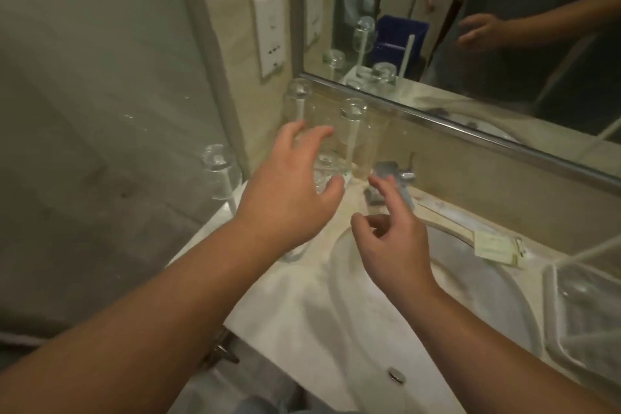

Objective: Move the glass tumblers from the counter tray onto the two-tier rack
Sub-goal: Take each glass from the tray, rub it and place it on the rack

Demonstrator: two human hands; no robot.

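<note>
The rack [231,198] is a set of white pegs in the counter's left back corner. Three clear glass tumblers hang upside down on its pegs: one at the far left [217,165], one at the back [297,104], one to the right [353,124]. A lower tumbler [327,168] shows between my left fingers, and the frame does not show whether they touch it. My left hand [292,191] hovers in front of the rack, fingers spread. My right hand [393,242] is open over the sink, holding nothing. The clear tray [584,309] lies at the right edge.
A white basin [470,296] fills the counter's middle, with a chrome faucet [393,178] behind my right hand. A mirror [470,27] runs along the back wall. A wall socket plate [268,30] is on the left. A small packet [497,245] lies by the basin.
</note>
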